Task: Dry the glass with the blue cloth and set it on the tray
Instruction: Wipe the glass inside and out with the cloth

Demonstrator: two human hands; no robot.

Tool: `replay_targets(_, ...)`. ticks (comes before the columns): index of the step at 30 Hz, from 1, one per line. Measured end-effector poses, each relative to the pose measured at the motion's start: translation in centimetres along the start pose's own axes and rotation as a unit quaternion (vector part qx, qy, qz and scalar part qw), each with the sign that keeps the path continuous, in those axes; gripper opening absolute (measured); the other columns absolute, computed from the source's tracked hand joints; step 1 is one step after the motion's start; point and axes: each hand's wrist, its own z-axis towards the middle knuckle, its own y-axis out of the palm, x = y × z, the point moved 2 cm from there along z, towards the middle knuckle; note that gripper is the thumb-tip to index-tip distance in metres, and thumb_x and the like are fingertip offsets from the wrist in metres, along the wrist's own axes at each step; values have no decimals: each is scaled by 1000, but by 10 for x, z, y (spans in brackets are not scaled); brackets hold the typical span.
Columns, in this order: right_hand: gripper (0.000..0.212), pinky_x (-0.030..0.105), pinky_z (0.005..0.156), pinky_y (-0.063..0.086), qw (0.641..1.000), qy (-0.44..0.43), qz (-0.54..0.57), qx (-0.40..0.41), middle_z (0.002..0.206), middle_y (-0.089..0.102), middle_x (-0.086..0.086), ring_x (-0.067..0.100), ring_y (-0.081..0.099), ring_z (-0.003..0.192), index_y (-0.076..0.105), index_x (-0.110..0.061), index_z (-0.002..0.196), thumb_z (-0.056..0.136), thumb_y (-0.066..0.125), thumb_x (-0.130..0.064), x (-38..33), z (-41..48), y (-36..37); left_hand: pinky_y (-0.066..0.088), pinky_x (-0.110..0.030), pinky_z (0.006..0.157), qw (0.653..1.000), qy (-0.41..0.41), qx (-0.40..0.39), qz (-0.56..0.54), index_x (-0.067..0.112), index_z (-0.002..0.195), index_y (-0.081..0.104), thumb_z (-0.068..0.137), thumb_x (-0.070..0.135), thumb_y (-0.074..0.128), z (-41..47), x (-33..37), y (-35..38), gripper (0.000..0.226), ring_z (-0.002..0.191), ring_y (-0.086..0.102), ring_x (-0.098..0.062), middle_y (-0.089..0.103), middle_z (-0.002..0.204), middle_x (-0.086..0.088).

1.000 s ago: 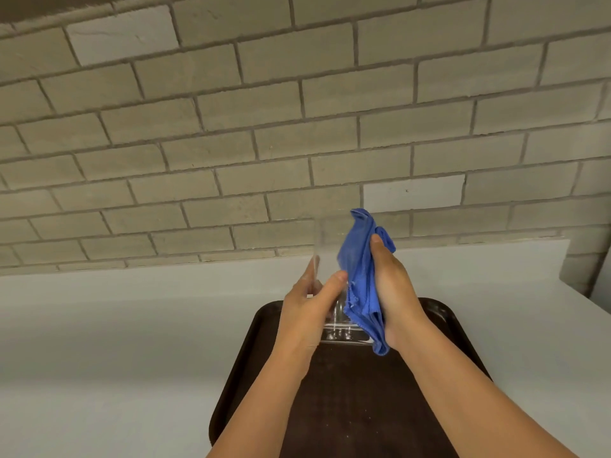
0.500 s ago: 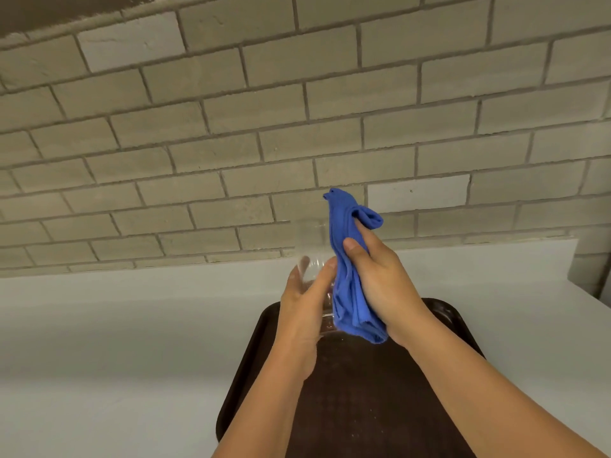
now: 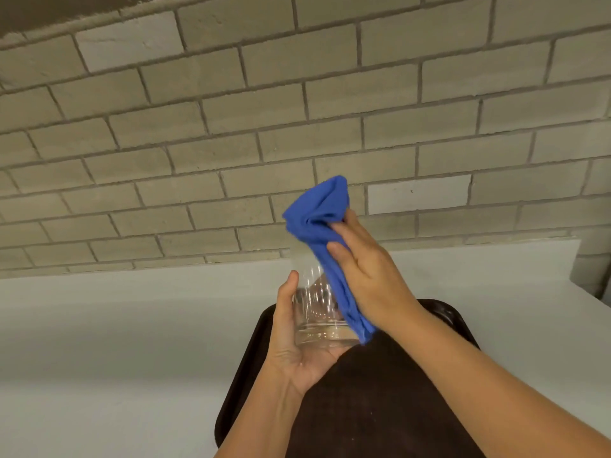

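Note:
A clear drinking glass (image 3: 314,312) is held upright above the far end of the dark brown tray (image 3: 390,401). My left hand (image 3: 294,352) cups its thick base from below and from the left, thumb along its side. My right hand (image 3: 367,272) presses the blue cloth (image 3: 324,233) against the glass's right side. The cloth bunches above the rim and hangs down past the base. Behind the cloth, the right wall of the glass is hidden.
The tray lies on a white counter (image 3: 115,342) that runs left and right. A grey brick wall (image 3: 264,110) rises directly behind the counter. At the far right the counter ends at a wall corner (image 3: 591,269).
The glass and both hands have risen a little off the tray. My left hand has shifted from the glass's side to under its base. The cloth has bunched higher over the rim.

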Motion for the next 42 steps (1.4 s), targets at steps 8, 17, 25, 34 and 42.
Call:
replay_targets(8, 42, 13, 113, 6, 993, -75, -8, -93, 152, 16, -19, 0, 6, 140, 29, -39, 135, 94, 30, -29, 8, -41, 18, 59, -32, 54, 996, 57, 61, -37, 9, 80, 73, 69, 43, 68, 0, 3, -20, 36, 65, 73, -21, 75, 71, -10)
replay_targets(17, 41, -3, 101, 18, 999, 18, 35, 13, 146, 25, -16, -4, 22, 133, 31, -30, 134, 96, 33, -16, 18, 10, -5, 57, -36, 64, 1000, 0, -2, -26, 9, 99, 72, 54, 51, 77, 3, -8, -8, 62, 80, 71, -26, 74, 93, -13)
replay_targets(25, 31, 1, 77, 42, 985, 86, 141, 55, 104, 63, -23, -10, 57, 97, 47, -55, 107, 92, 39, -28, 7, -57, 18, 57, -35, 76, 999, 37, 18, 32, 15, 99, 72, 57, 57, 69, 4, 6, -14, 60, 84, 71, -23, 75, 91, -8)
replay_targets(34, 33, 21, 80, 45, 988, 110, 81, 74, 98, 58, -8, 3, 55, 83, 43, -39, 121, 95, 34, -21, 13, -14, 2, 55, -42, 80, 998, 29, 49, 36, 15, 97, 74, 52, 56, 70, 7, -2, -10, 60, 82, 71, -26, 75, 91, -10)
replay_targets(42, 51, -9, 88, 24, 997, -30, 69, -25, 122, 38, -21, -28, 32, 113, 30, -39, 121, 88, 40, -1, -5, -75, 20, 55, -27, 50, 988, 69, 138, 15, 10, 58, 75, 86, 50, 43, 10, 8, -26, 58, 52, 68, -19, 71, 60, -9)
